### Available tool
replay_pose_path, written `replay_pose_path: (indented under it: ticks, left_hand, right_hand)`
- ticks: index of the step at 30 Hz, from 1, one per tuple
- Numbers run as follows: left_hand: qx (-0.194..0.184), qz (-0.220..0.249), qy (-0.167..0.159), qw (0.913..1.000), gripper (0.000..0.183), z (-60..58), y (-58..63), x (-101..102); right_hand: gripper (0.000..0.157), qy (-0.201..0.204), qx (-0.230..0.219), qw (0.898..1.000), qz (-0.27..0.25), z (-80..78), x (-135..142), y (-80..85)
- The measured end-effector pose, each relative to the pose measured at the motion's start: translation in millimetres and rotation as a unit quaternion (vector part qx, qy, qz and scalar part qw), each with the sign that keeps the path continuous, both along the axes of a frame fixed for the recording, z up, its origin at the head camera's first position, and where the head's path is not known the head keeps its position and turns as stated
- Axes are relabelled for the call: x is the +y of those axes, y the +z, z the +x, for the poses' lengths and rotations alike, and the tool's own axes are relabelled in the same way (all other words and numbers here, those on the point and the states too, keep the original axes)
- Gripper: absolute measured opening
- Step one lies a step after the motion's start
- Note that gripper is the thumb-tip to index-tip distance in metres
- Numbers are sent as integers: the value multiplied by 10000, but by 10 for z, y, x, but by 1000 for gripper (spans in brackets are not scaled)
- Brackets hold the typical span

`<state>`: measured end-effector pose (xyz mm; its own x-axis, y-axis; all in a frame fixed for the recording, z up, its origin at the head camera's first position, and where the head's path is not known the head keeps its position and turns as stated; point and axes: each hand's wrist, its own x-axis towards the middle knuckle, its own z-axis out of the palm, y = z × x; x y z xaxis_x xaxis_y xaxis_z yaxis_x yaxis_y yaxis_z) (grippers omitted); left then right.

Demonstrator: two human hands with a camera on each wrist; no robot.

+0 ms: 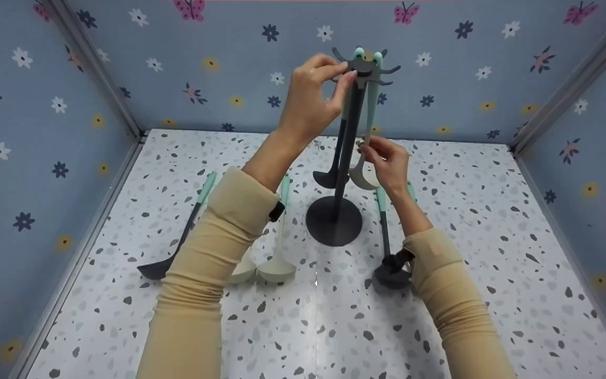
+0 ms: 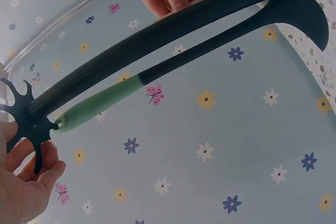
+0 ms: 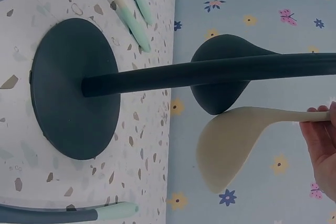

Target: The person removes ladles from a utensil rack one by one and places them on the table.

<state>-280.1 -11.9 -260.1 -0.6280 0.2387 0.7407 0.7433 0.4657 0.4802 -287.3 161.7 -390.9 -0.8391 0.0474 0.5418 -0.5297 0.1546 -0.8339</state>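
A black utensil stand (image 1: 353, 126) with curved hooks rises from a round base (image 3: 76, 124). My left hand (image 1: 311, 100) pinches the hub at its top. On the far side, a cream ladle (image 3: 231, 145) with a mint-green handle hangs upright from a hook. My right hand (image 1: 393, 164) pinches that ladle's stem just above the bowl. Beside it a black ladle (image 2: 210, 45) hangs from another hook, partly behind the pole. In the right wrist view, the cream bowl touches or overlaps the black one; I cannot tell which.
On the speckled table (image 1: 303, 326) lie a black utensil (image 1: 155, 270) at left, cream ladles (image 1: 276, 269) near the middle and a black ladle (image 1: 393, 278) at right. My sleeves partly cover some. Flowered panels (image 1: 261, 100) enclose the back and sides.
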Motion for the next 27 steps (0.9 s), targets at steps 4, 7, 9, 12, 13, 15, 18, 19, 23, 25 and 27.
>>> replay_pose_path:
  ticks: [4,7,9,12,13,15,18,19,23,25,27]
  left_hand:
    - [99,-51,54,9999,29,-1,0,2]
    - [110,-53,75,9999,29,2,5,3]
    - [103,-40,75,9999,28,3,6,3]
    - [89,-36,86,9999,28,5,8,4]
    - [76,-54,93,9999,28,6,8,4]
    - [76,-101,106,9999,29,5,9,4]
    - [140,-174,125,9997,30,4,13,4]
    - [166,-174,120,9996,30,1,13,4]
    - [175,-139,85,9997,30,-1,10,5]
    - [128,-83,47,9999,29,-2,7,3]
    - [84,-54,32,9999,29,-1,3,-3]
  right_hand:
    - [17,-75,-14,10000,25,4,17,36]
    - [17,-138,-92,9999,33,5,32,70]
    - [18,-198,-156,9997,52,6,49,93]
    - [19,-294,-251,9992,78,5,84,126]
    - [19,-321,-288,9990,76,3,101,135]
    - [19,-384,-342,9986,85,-1,139,151]
    - [18,-493,-380,9980,101,-4,211,166]
    - [18,-511,-384,9979,98,-2,239,169]
    - [18,-651,-403,9968,207,14,377,158]
    - [18,-823,-519,9947,320,3,469,124]
    - [18,-1053,-626,9914,466,-28,572,62]
